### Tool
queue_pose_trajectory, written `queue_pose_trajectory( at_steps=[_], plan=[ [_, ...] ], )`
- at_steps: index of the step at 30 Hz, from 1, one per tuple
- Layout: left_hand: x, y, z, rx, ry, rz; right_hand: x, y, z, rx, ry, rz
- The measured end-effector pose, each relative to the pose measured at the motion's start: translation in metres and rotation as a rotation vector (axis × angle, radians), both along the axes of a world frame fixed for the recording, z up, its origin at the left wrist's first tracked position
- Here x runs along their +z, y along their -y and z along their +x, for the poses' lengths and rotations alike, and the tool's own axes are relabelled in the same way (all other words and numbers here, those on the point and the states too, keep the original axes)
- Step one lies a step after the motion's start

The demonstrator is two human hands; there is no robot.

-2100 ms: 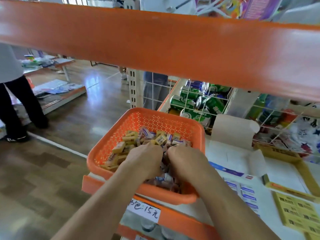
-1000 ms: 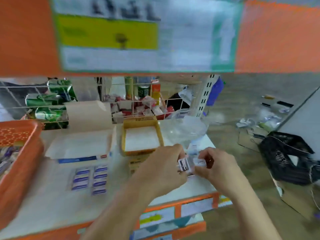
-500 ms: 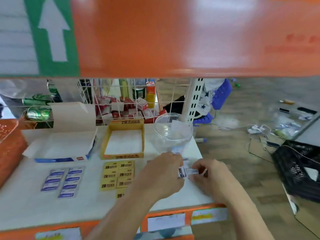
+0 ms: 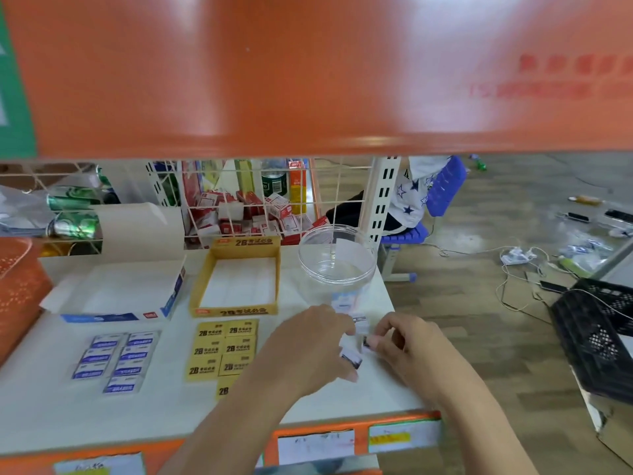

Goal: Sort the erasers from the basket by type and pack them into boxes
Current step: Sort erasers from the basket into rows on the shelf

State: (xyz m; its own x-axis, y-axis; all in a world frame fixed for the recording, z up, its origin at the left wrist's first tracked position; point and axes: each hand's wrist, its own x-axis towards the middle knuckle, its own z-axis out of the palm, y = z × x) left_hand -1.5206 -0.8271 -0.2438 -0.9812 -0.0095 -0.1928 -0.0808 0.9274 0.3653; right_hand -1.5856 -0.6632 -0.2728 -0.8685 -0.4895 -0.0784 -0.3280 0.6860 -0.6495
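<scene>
My left hand and my right hand meet on the white shelf in front of a clear round tub. Both hold small white erasers with dark sleeves; one more lies between the hands. Yellow 2B erasers lie in rows before an open yellow box. Blue-sleeved erasers lie before an open white and blue box. The orange basket stands at the far left edge.
An orange shelf board hangs low across the top of the view. A wire rack with red boxes and cans stands behind the shelf. To the right are a black crate and cables on the wooden floor.
Both hands left the basket and came to the shelf's right end with dark-sleeved erasers. In the last half second they dropped a little lower onto the shelf surface.
</scene>
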Motion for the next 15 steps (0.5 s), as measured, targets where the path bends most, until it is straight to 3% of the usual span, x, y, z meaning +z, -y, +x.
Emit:
queue_pose_trajectory(
  at_steps=[8,15],
  plan=[
    [-0.007,0.000,-0.003,0.007,-0.101,-0.120,-0.001,-0.001,-0.002,0.049,-0.005,0.059],
    [-0.012,0.002,-0.004,0.025,-0.247,-0.060,-0.004,0.004,-0.002,0.037,-0.073,0.027]
  ],
)
